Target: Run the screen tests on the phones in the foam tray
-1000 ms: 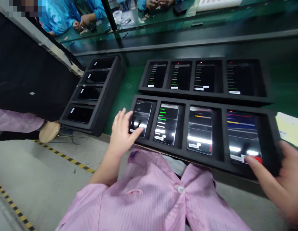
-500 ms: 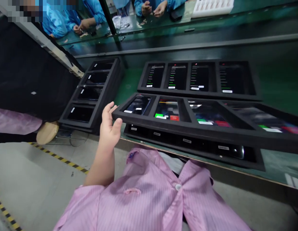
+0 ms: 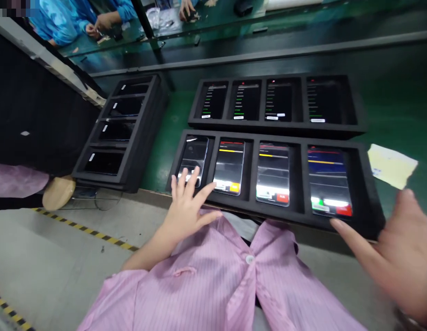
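A black foam tray (image 3: 250, 184) lies flat near the table's front edge, with phones face up in its compartments. Fingers spread, my left hand (image 3: 186, 209) reaches over the lower end of the leftmost phone (image 3: 197, 149); whether it touches the glass I cannot tell. My right hand (image 3: 403, 257), partly blurred, is at the tray's right front corner with nothing in it. One outstretched digit of it comes close to the lower edge of the rightmost phone (image 3: 329, 179). Coloured buttons and a yellow bar show on the lit screens.
Behind is another foam tray (image 3: 277, 126) of phones with lists on screen. A stack of foam trays (image 3: 130, 151) stands at left. Right of the near tray lies a pale yellow paper (image 3: 389, 165). Across the bench, people in blue sleeves (image 3: 110, 18) work. A wooden stool (image 3: 58, 193) stands left.
The tilted near tray has come down flat, covering the lower tray's phones. My left hand has moved from its left end onto the leftmost phone's area; my right hand has come into view.
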### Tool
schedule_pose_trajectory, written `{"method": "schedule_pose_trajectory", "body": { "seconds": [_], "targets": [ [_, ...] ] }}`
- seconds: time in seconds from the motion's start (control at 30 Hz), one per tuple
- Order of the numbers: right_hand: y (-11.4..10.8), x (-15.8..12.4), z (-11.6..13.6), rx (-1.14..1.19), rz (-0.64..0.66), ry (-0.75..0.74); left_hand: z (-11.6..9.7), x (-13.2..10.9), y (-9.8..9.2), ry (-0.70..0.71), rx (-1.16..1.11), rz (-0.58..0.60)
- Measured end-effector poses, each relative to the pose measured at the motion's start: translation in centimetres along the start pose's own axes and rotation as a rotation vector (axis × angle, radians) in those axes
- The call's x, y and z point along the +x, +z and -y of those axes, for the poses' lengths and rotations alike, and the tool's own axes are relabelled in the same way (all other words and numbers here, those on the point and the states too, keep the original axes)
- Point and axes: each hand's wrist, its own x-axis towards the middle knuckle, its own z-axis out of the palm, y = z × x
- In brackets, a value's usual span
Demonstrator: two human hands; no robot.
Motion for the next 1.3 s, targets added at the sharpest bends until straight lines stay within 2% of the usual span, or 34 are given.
{"method": "schedule_pose_trajectory", "body": {
  "seconds": [0.07, 0.17, 0.23, 0.3, 0.4, 0.57, 0.7, 0.87, 1.0, 1.13, 1.3],
  "targets": [
    [-0.7, 0.6, 3.2, 0.126, -0.014, -0.097, -1.0, 0.3, 1.3, 0.055, 0.034, -0.026],
    [0.0, 1.3, 7.7, 0.195, 0.053, -0.308, -1.1, 0.6, 2.3, 0.022, 0.039, -0.021],
    [1.4, 1.5, 9.6, 0.174, 0.088, -0.351, -0.8, 0.5, 2.6, 0.021, 0.019, -0.037],
    [2.6, 1.6, 10.4, 0.146, 0.117, -0.341, -0.4, 0.2, 2.8, 0.028, -0.002, -0.073],
    [3.0, 1.3, 9.6, 0.144, 0.135, -0.322, -0.1, -0.1, 2.8, 0.034, -0.029, -0.109],
    [1.3, -0.6, 5.5, 0.167, 0.020, -0.265, -0.2, 0.0, 2.9, 0.017, -0.045, -0.101],
    [1.3, -1.8, 3.6, 0.191, 0.034, -0.283, -0.6, 0.2, 3.0, 0.015, -0.024, -0.098],
    [1.5, -0.6, 5.5, 0.289, 0.000, -0.310, -1.2, 1.1, 2.3, 0.008, 0.002, -0.086],
    [1.7, 1.6, 7.6, 0.256, 0.041, -0.358, -0.7, 3.0, 1.7, 0.052, -0.029, -0.100],
    [3.0, 2.9, 8.7, 0.211, 0.071, -0.383, 0.2, 4.5, 2.1, 0.073, -0.052, -0.171],
    [4.2, 3.1, 9.5, 0.144, 0.088, -0.391, 0.1, 4.6, 2.6, 0.064, -0.017, -0.151]
  ]
}}
